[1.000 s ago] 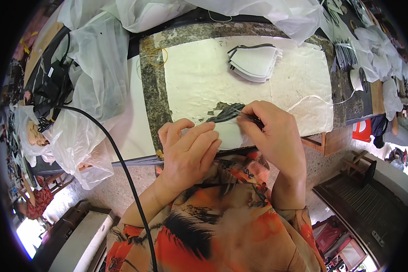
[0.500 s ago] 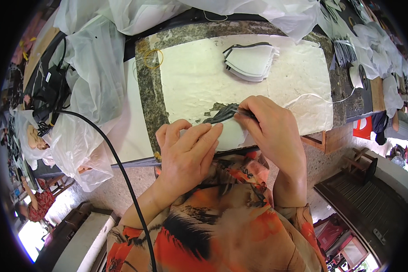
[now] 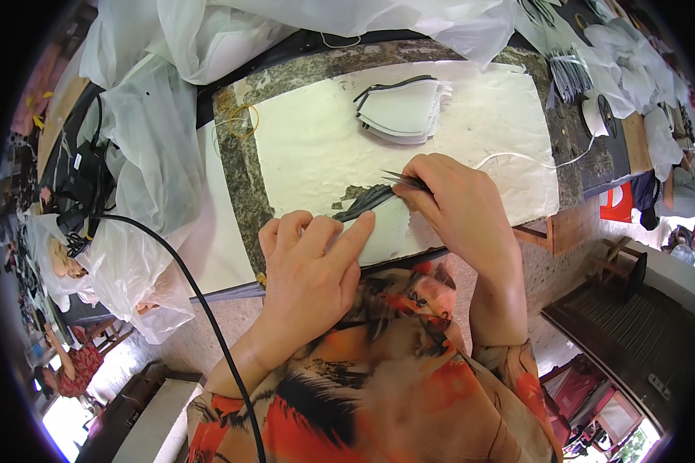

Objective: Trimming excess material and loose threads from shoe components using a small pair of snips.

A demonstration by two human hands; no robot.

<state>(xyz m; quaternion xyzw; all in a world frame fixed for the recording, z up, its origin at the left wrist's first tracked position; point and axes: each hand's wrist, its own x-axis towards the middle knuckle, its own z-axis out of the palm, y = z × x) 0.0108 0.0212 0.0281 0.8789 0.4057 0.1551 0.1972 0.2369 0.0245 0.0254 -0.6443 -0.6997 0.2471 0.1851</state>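
Observation:
A white, curved flat piece (image 3: 388,230) with a black strip (image 3: 368,202) along its far edge lies at the near edge of the work board. My left hand (image 3: 309,266) rests on its left side, fingers stretched out and the index fingertip on the white surface. Above the strip's right end, my right hand (image 3: 463,208) is closed around dark pointed tweezers (image 3: 411,182). Their two tips point left and stand slightly apart, clear of the strip. Farther back sits a stack of similar white pieces (image 3: 401,114) with black edging.
White paper (image 3: 494,116) covers the stained board (image 3: 239,166). A yellow ring (image 3: 243,122) lies at its left; a white cord (image 3: 529,162) runs right towards a spool (image 3: 594,117). Plastic bags (image 3: 154,131) border the table. A black cable (image 3: 201,293) crosses my left forearm.
The tweezers' tips have lifted off the black strip and now point left above it. My left index finger has straightened, spreading from the other fingers. The view has shifted slightly.

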